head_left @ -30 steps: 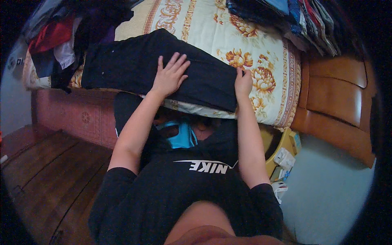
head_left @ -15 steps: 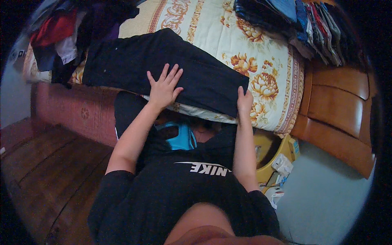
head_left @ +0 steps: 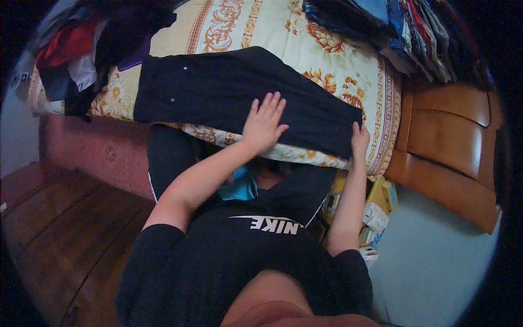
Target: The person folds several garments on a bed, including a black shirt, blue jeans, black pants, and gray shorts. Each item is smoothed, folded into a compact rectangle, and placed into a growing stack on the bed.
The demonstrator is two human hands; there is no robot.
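A pair of black pants (head_left: 218, 87), folded lengthwise into a long flat shape, lies along the near edge of the bed. Two small pale dots show near their left end. My left hand (head_left: 263, 124) rests palm down on the pants, right of their middle, with its fingers spread. At the narrower right end, my right hand (head_left: 359, 143) grips the corner with the thumb on top. The fingers of that hand are partly hidden beneath the cloth.
A floral bed cover (head_left: 294, 46) lies under the pants. Mixed clothes (head_left: 68, 46) are heaped at the left. Folded jeans (head_left: 373, 11) and a row of folded garments (head_left: 433, 38) occupy the far right, beside a wooden headboard (head_left: 447, 141). A yellow stand (head_left: 388, 191) holds small items.
The pants have shifted to the right along the bed. Both hands have moved right too, the left staying flat on the cloth and the right keeping its grip on the end.
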